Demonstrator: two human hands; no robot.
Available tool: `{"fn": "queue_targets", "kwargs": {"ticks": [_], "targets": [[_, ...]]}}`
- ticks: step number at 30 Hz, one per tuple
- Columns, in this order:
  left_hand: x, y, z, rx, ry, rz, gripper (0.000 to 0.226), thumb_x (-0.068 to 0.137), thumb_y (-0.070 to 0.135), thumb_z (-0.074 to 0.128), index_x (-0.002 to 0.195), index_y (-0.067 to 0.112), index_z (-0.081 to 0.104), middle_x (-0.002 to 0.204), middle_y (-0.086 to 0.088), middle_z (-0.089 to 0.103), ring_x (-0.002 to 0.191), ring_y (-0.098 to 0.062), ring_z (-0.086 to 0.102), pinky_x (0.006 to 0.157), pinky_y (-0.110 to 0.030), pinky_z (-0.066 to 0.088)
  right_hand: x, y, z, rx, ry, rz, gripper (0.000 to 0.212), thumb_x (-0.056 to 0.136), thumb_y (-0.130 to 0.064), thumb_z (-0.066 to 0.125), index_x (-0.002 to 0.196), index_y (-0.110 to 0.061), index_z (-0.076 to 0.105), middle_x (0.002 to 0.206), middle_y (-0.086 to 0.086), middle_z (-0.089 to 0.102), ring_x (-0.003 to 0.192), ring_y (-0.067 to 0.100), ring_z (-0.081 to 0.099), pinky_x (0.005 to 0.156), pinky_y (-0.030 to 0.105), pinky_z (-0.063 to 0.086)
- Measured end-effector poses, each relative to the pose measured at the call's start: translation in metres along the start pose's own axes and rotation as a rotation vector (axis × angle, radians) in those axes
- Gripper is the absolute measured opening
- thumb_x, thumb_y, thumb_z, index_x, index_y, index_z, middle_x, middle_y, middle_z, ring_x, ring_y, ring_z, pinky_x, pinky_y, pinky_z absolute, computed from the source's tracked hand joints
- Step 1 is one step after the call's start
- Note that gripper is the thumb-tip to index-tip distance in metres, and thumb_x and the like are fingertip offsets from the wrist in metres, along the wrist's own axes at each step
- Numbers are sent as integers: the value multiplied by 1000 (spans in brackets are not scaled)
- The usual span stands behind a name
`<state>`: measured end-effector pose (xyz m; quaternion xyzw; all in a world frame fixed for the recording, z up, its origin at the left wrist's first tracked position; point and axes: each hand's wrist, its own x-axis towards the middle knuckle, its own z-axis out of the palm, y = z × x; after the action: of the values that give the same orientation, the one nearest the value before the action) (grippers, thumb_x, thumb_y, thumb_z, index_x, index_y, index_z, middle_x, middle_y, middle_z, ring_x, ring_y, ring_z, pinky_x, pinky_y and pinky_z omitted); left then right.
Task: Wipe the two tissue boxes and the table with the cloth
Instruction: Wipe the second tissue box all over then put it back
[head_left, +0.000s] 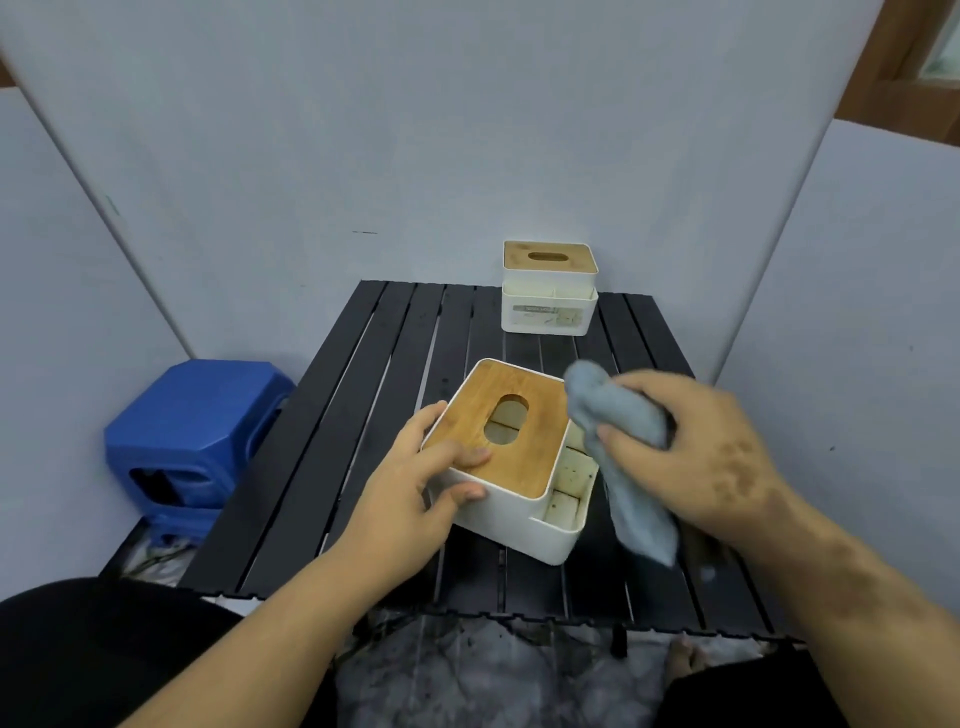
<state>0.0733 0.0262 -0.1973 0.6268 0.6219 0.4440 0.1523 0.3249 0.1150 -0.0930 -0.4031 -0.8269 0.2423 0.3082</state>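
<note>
A white tissue box with a wooden lid (519, 441) is tilted above the black slatted table (332, 447). My left hand (421, 483) grips its left side, thumb on the lid and fingers curled against the white wall. My right hand (696, 457) holds a bunched grey-blue cloth (613, 415) against the box's right edge, beside its open side compartments. One end of the cloth hangs down toward the table. A second white tissue box with a wooden lid (549, 288) stands upright at the table's far edge, untouched.
Blue plastic stools (192, 431) are stacked on the floor to the left of the table. Grey partition walls close in behind and on both sides. My knees and a patterned floor show below the table's near edge.
</note>
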Motion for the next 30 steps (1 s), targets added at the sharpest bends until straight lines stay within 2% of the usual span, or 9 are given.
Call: {"fn": "queue_targets", "kwargs": {"ticks": [3,6,12,15,17,20,23,28,30], "targets": [[5,-1,-2,-35,-29,-1,40,88,14,79,108,48,70,151,18,38,136,16,35,100,3,29,47,-19,22,-122,-76,-111,28,82,-29,68,110,-27,68,101,-7,68,94,11,62,83,26,50],[5,-1,2,-77,11,0,35,84,18,75,108,44,70,141,16,38,127,13,42,97,0,34,70,-29,70,-314,-271,-36,42,88,-37,62,129,-28,56,121,3,55,112,26,54,94,37,45],[5,-8,2,-61,78,-26,51,85,3,78,106,49,70,129,16,38,123,16,37,98,0,33,70,-19,87,-409,-298,-49,35,93,-39,54,126,-28,51,116,1,46,108,24,50,82,37,40],[8,-6,-1,-95,39,-27,51,86,4,77,103,52,72,128,12,40,124,14,39,97,0,34,88,2,67,-334,-300,20,22,88,-39,58,107,-28,57,108,5,52,98,25,55,87,43,51],[15,-7,-4,-103,2,-35,56,87,3,76,99,57,72,128,17,42,125,8,42,98,-3,35,97,16,55,-219,-239,62,14,84,-38,61,92,-27,59,100,7,60,90,25,60,78,37,53],[34,-15,-17,-117,-58,-75,62,87,-4,72,96,58,72,126,25,45,126,-1,49,106,-20,43,97,29,47,-98,-188,94,13,87,-30,67,96,-20,64,92,-1,66,88,20,63,72,24,47],[55,-23,-30,-18,-52,-134,58,95,-2,66,101,56,71,129,13,46,124,-7,51,113,-31,43,84,30,48,50,-159,155,16,89,-28,68,104,-22,65,95,-6,67,90,12,63,70,17,45],[58,-16,-36,137,-29,-207,53,105,0,46,141,38,57,133,4,41,115,0,49,90,2,38,51,33,38,311,-26,200,11,92,-28,69,103,-28,69,93,-11,73,88,5,68,76,24,56],[45,-10,-36,81,57,-200,47,107,15,46,146,42,48,127,9,47,112,6,53,87,-1,41,34,40,30,404,48,179,17,94,-24,66,110,-29,68,98,-16,73,92,2,68,78,22,58]]}}
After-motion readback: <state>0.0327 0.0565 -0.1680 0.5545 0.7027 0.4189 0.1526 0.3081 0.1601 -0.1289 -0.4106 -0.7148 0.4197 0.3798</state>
